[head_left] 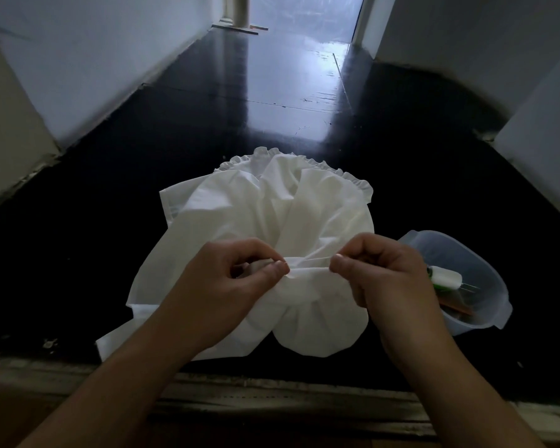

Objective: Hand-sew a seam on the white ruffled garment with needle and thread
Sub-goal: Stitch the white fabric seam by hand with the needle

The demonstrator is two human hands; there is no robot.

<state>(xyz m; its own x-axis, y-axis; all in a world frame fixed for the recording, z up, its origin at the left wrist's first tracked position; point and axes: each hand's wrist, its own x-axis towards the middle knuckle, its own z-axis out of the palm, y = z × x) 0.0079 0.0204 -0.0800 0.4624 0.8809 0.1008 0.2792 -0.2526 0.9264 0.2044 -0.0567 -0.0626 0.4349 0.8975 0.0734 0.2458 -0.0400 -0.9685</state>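
Hands at work on a white ruffled garment, spread in folds on a dark glossy floor w/ its frilled edge at the far side; left hand has fingers curled, thumb and forefinger pinching a gathered fold at the near edge of the cloth; right hand likewise curled, thumb and forefinger pinching the same fold just beside the left, a short taut ridge of fabric between the two grips; needle and thread too fine to make out, so cannot tell which hand, if either, holds them; clear plastic container sits on the floor just right of the garment, partly behind the right hand, holding a white-and-green item and other bits too blurred to identify; no legible writing or labels; both forearms cut off at frame bottom.
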